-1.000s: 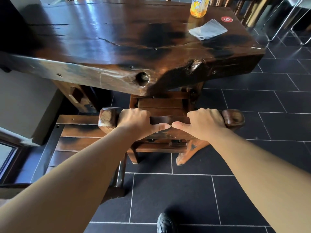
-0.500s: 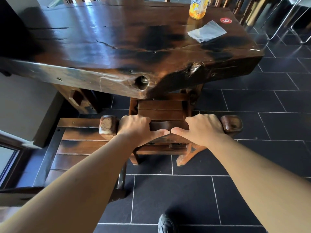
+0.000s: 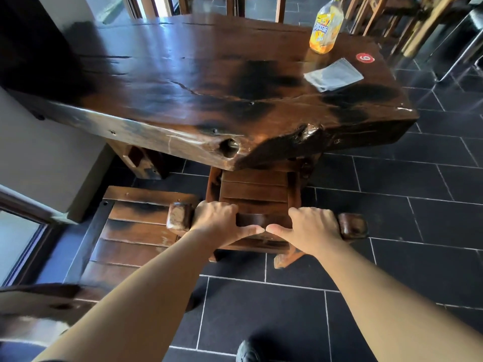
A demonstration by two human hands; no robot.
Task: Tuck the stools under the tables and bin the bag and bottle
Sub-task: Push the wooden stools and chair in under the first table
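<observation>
The slatted wooden stool (image 3: 254, 190) stands with its seat pointing away, front part beneath the table (image 3: 183, 82) edge; its top rail (image 3: 264, 219) runs left to right. The left hand (image 3: 217, 220) and right hand (image 3: 311, 227) grip that rail side by side, arms outstretched, thumbs nearly meeting, fingers apparently curled over its far side. The juice bottle (image 3: 325, 27) and clear bag (image 3: 333, 74) sit at the table's far right corner.

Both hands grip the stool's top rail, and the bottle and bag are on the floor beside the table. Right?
Not quite. The head view shows the left hand and right hand gripping the stool, but the bottle and bag are on the table, near its far right corner, not on the floor.
</observation>
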